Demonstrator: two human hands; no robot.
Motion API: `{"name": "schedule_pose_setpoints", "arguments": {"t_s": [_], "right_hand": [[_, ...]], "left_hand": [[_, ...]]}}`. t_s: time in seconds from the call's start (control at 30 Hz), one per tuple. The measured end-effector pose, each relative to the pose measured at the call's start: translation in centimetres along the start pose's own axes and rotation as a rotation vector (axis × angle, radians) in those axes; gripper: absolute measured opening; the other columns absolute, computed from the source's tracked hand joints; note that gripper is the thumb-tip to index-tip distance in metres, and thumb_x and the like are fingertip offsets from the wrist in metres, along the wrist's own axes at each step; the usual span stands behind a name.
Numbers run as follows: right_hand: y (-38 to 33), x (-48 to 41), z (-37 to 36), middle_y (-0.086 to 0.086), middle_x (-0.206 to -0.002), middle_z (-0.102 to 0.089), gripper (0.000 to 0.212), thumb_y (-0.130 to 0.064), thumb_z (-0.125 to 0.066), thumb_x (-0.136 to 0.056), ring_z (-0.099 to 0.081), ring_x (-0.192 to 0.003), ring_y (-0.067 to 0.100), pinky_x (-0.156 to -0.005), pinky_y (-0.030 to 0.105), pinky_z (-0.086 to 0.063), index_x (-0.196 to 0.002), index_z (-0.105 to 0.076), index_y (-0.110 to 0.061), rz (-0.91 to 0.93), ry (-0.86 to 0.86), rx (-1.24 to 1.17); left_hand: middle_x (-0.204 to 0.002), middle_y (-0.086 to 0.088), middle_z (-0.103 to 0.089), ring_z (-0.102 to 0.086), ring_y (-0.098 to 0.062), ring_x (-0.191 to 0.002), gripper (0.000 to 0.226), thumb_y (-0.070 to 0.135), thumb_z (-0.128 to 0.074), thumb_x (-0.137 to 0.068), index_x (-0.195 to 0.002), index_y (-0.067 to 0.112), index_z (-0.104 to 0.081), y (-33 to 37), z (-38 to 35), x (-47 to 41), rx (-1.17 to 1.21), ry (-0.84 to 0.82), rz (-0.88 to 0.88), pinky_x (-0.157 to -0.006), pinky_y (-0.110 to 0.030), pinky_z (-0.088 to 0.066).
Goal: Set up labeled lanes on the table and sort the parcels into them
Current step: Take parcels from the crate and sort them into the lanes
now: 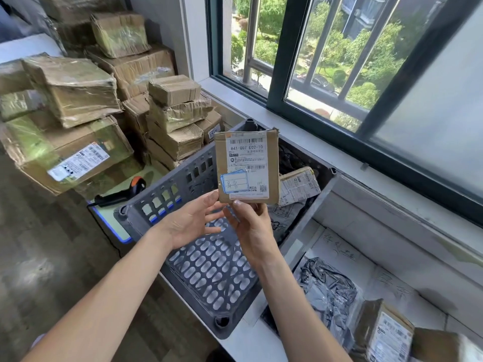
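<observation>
**Over the crate: read the sticker before choosing a lane**

To my right, the bench (366, 273) runs under the window. It has handwritten lane marks (337, 248) on its pale surface, and sorted goods lie on it: a crumpled black poly bag (326, 286) and, nearer me, a cardboard box (384, 333) with a white label. In front of me stands the grey crate (209, 270). At least one small taped packet (299, 185) lies at its far end, so I judge the sorting only partly done.

I hold the task's thing, a flat brown parcel (247, 165), upright in the air above the crate with its shipping label facing me. My right hand (253, 231) grips it by the bottom edge, thumb in front and the rest behind. My left hand (190, 220) is open, its fingers (209, 205) spread and relaxed. Their tips are just beside the parcel's lower left corner, and I cannot tell whether they touch it.

The step in hand, as I judge it, is reading. A blue-bordered sticker (234, 182) with handwriting sits low on the label, just above my thumb. To do this well I should leave that sticker uncovered, hold the face square to my eyes, and steady the corner with my left hand if the card wobbles. The bench writing is faint, so I should match it to the sticker carefully before carrying the parcel across.
</observation>
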State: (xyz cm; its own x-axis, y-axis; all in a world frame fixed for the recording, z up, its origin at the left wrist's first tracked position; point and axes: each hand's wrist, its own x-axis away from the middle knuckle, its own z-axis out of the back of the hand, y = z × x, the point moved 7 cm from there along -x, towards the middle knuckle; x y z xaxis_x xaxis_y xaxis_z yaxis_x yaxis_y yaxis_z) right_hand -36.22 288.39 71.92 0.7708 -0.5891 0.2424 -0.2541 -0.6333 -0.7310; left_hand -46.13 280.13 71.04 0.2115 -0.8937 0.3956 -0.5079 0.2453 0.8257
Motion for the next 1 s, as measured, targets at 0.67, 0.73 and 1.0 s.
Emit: {"name": "schedule_pose_setpoints", "arguments": {"t_s": [0.67, 0.73, 1.0], "right_hand": [[-4.8, 2.3, 4.3, -0.019, -0.151, -0.045, 0.109, -0.079, -0.067, -0.074, -0.055, -0.128, 0.002, -0.115, 0.041, -0.037, -0.158, -0.007, -0.041, 0.013, -0.039, 0.608], [-6.5, 2.2, 4.5, -0.024, -0.148, -0.044, 0.105, -0.082, -0.064, -0.072, -0.052, -0.130, 0.000, -0.113, 0.040, -0.037, -0.157, -0.014, -0.044, 0.027, -0.036, 0.653], [-8.9, 2.4, 4.4, -0.004, -0.128, -0.067, 0.085, -0.051, -0.077, -0.076, -0.065, -0.118, 0.014, -0.105, 0.049, -0.048, -0.150, -0.038, -0.033, 0.059, -0.067, 0.737]], "left_hand": [[-0.140, -0.013, -0.059, -0.051, -0.040, -0.129, 0.099, 0.054, -0.092, -0.053, -0.138, 0.018, -0.056, 3.6, -1.6, 1.2, 0.081, 0.101, -0.180, -0.110, -0.059, -0.036], [-0.138, -0.013, -0.060, -0.050, -0.042, -0.131, 0.094, 0.057, -0.089, -0.057, -0.137, 0.021, -0.057, 3.8, -1.6, 1.1, -0.005, 0.079, -0.136, -0.107, -0.059, -0.040], [-0.133, -0.008, -0.064, -0.062, -0.026, -0.115, 0.081, 0.071, -0.070, -0.071, -0.138, 0.028, -0.056, 3.7, -2.3, 0.8, -0.113, 0.011, -0.071, -0.092, -0.046, -0.054]]}}
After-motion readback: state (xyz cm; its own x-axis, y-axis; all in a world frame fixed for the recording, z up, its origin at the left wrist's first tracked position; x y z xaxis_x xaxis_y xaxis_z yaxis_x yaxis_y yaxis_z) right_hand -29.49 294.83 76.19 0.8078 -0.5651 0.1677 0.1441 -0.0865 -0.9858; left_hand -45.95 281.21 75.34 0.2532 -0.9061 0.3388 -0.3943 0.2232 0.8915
